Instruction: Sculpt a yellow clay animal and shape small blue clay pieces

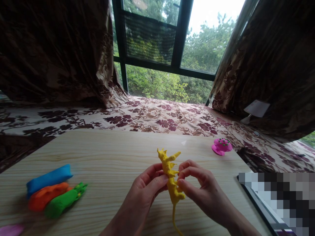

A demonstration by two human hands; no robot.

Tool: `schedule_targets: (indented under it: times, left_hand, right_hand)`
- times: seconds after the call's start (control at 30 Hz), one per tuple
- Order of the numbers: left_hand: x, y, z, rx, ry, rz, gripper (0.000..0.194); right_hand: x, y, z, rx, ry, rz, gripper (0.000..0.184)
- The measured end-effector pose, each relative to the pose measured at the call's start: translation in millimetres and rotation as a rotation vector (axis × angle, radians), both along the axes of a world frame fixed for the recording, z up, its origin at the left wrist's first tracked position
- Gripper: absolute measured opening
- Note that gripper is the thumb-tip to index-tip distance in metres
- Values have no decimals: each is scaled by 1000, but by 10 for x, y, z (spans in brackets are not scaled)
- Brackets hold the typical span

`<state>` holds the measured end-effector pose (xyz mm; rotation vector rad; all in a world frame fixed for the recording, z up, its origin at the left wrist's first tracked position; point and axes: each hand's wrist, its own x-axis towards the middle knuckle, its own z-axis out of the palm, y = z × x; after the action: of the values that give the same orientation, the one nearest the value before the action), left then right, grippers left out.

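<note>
A yellow clay animal figure with a horned head, short legs, spiky bits and a long thin tail is held above the wooden table. My left hand grips its body between thumb and fingers. On the figure's other side, my right hand has thumb and forefinger pinched at its lower spikes or leg. Whether a loose bit of clay sits between those fingertips is hidden. The tail hangs down toward the table's near side.
Blue clay, orange clay and green clay lie together at the left. A pink clay piece with green dots stands at the far right. A dark-edged tablet-like object, partly blurred out, is at the right edge. Behind are a floral cloth and a small lamp.
</note>
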<state>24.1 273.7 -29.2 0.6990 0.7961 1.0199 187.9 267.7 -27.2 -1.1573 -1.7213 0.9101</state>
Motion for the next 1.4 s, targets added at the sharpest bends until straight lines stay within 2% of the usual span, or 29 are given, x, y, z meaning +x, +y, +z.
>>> schedule_targets:
  times: [0.17,0.37,0.7,0.93,1.2,1.4]
  left_hand:
    - [9,28,2,-9,-11,-14,24]
    - [-7,2,-26,49,59,-96,22]
    - [15,-4,2,62,43,-83,24]
    - [34,-18,-38,90,71,-79,28]
    - [22,-15,-1,41,87,-118,31]
    - [17,6,-60,127,118,-178,31]
  right_hand:
    - [76,26,6,15,44,-50,16]
    - [23,13,-57,34,62,-28,6]
    - [8,16,-76,55,54,-53,7]
    - [-10,12,-91,114,33,-80,7]
    - [70,50,-17,53,51,-73,11]
    - [39,43,-41,-21,69,-68,10]
